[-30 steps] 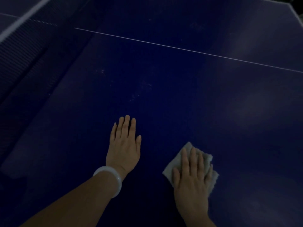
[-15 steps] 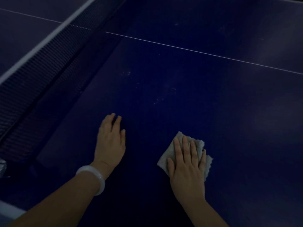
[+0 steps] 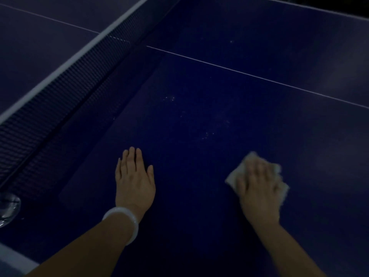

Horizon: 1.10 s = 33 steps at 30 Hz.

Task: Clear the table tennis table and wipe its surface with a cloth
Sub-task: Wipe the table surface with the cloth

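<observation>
Pale cloth (image 3: 233,177) under the flat right hand (image 3: 257,186) has slid rightward; left hand (image 3: 134,180) stays flat, fingers together.

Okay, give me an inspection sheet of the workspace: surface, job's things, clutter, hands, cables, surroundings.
Surface: dark blue table tennis table, white centre line, pale specks ahead of the hands.
Job's things: pale cloth flat on the table under the right hand.
Clutter: nothing seen.
Hands: left hand flat on the table, white bangle on its wrist; right hand pressing the cloth, blurred.
Cables: nothing seen.
Surroundings: net at left, shiny net fitting at the edge; room dim.
</observation>
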Available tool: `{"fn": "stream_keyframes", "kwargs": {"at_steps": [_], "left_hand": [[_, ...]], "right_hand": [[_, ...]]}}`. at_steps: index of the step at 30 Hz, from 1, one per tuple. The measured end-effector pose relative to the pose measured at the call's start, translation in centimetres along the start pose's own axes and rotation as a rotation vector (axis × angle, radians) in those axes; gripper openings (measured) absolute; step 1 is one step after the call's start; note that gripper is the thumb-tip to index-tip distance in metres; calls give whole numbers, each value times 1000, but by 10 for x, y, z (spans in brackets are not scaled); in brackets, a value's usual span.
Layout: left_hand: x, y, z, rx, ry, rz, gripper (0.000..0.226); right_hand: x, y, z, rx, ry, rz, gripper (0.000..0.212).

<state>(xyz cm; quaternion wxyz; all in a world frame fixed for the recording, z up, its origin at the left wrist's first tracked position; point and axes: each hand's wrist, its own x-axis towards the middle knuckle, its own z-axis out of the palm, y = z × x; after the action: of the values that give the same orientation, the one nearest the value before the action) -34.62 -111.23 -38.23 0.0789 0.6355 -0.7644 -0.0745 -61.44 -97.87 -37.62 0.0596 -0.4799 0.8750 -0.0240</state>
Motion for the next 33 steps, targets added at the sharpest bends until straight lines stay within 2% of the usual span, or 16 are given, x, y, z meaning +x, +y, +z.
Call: {"fn": "stream_keyframes", "kwargs": {"at_steps": [1,2,3,5,9,11,13,15,17,23,26,30,33], "left_hand": [[0,0,0,5,-1,1,62],[0,-1,0,9,-3,-1,62],[0,-1,0,13,-5,-3,62],[0,-1,0,12,5,-3,61],[0,0,-1,15,-4,-2,61],[1,0,-1,18,-15,-2,62],[1,0,-1,28,-17,-6,61],[1,0,-1,48,-13,-4,61],[1,0,-2,63,-16,-9,66],[0,1,-5,86,-63,-6,66],[5,1,-6,4,-46,-13,58],[41,9,-11,-153,29,-12,53],[75,28,-9,-121,-32,-66,61]], "right_hand": [[10,3,-4,65,-5,182,57],[14,-2,-6,92,-1,275,58],[13,-14,-4,77,4,294,60],[-2,-47,5,-18,5,103,61],[-43,-97,23,-10,-31,-525,65],[-31,-82,22,-48,-66,-611,65],[0,-45,22,-141,-42,-467,65],[32,-13,11,-84,-32,-69,64],[47,-8,1,42,29,193,63],[52,-30,-1,24,24,158,66],[55,-24,0,-2,25,122,69],[59,-23,3,-6,46,97,68],[67,-19,4,-17,38,68,66]]}}
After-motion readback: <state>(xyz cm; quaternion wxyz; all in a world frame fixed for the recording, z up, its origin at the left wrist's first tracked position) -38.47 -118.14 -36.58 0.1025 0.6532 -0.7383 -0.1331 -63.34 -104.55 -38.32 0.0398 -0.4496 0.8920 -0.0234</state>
